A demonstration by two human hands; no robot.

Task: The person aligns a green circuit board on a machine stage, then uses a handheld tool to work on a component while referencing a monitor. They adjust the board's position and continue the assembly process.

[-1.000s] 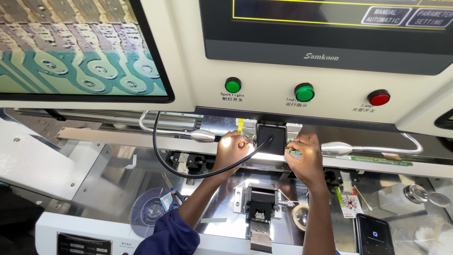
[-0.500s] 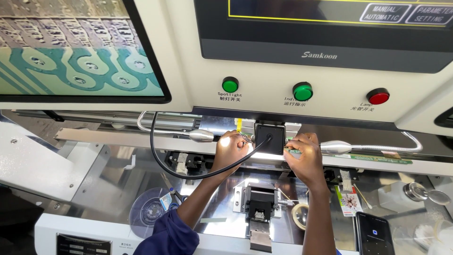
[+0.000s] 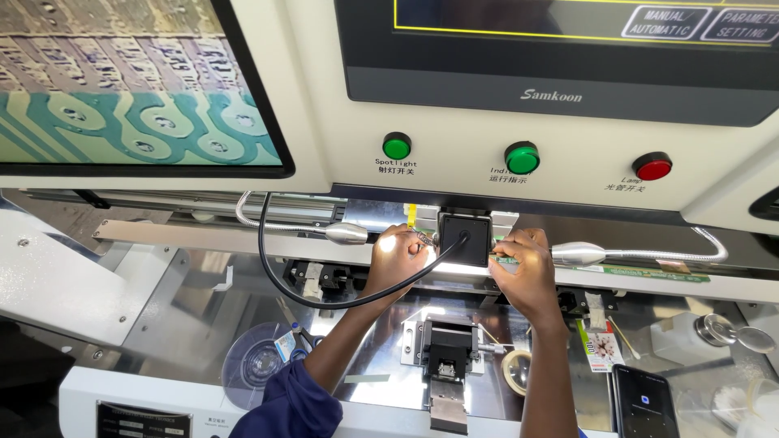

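A: The left hand (image 3: 396, 261) is raised to the left side of the black block (image 3: 466, 239) under the panel; its fingers are curled, and something small seems pinched at their tips, though what it is cannot be told. The right hand (image 3: 526, 272) is closed on the end of a thin green strip (image 3: 633, 271), just right of the block.

B: How is that strip laid?

A: Its long axis runs left to right along the metal rail (image 3: 243, 241), one end held in the fingers, the other pointing right, beneath the right lamp (image 3: 578, 254). It is seen as narrow, flat and green, with a reddish patch near its far end.

B: Any containers?

A: A round clear dish (image 3: 258, 363) is seen at lower left; what lies in it cannot be made out. A roll of tape (image 3: 516, 371) lies by the right forearm, and a phone (image 3: 644, 401) at lower right.

B: And above?

A: Two green buttons (image 3: 397, 146) and a red button (image 3: 652, 166) are set in the panel, with a screen (image 3: 122, 81) at upper left. A black cable (image 3: 324, 302) is looped under the left wrist to the block.
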